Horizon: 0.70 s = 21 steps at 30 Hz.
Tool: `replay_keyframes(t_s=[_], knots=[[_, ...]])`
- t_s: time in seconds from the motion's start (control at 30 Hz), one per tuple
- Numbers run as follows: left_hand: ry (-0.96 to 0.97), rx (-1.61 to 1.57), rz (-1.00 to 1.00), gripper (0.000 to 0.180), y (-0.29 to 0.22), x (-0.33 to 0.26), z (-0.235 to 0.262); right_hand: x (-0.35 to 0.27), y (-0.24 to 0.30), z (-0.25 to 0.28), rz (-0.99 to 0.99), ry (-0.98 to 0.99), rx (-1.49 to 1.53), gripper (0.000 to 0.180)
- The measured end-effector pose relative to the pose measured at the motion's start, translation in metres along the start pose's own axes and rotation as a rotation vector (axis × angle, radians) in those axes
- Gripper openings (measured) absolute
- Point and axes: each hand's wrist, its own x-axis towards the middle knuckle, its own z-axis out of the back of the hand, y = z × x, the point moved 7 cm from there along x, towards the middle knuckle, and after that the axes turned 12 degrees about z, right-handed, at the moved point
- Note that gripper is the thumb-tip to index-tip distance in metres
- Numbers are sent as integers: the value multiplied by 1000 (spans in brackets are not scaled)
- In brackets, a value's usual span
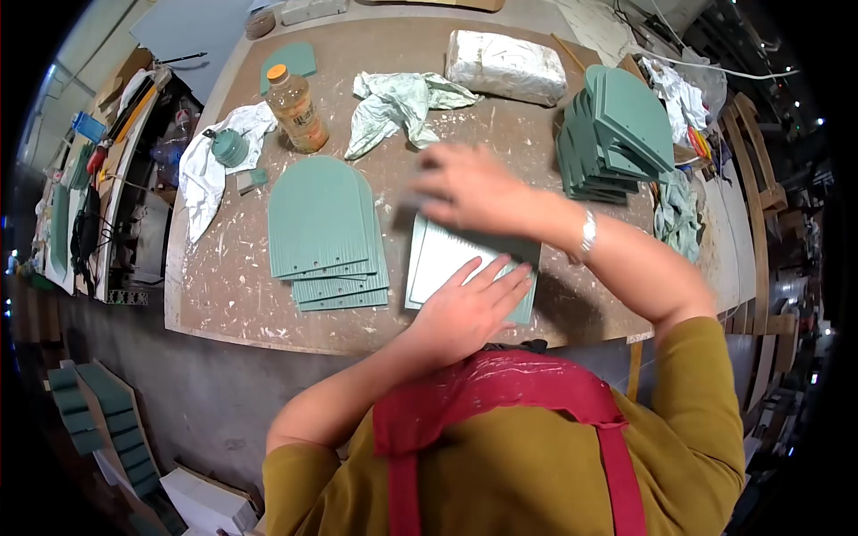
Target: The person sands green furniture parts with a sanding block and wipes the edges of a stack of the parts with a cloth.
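Observation:
My left hand (pixel 474 308) lies flat, fingers spread, on the near part of a pale green grooved panel (pixel 431 268). Over the far end of that panel is my right hand (pixel 469 188), smeared by motion. Its fingers look bent, and whether they hold anything cannot be made out. A bracelet circles the right wrist. Left of the panel, several green round-topped panels (pixel 322 219) lie in a fanned stack, with small holes along their near edges. Part of the panel under my hands is hidden by them and by shadow.
A taller stack of green panels (pixel 630 121) stands at the right. Farther back are a wrapped white block (pixel 505 64), a crumpled cloth (pixel 398 107) and an orange-capped bottle (pixel 299 112). A white cloth (pixel 201 183) hangs at the table's left edge.

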Motion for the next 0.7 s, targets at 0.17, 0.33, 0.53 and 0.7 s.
replay_keyframes(t_s=[0.17,0.33,0.53,0.7], knots=[[-16,80,41,55,-2,-7,-2,-9,18,50,86,-71,124,34],[-35,46,29,56,-10,-8,-5,-14,56,7,375,33,76,33],[-47,-173,111,56,-1,-16,-13,-21,105,17,641,127,122,26],[-35,32,56,56,-11,-6,-5,6,53,11,453,-139,-161,19]])
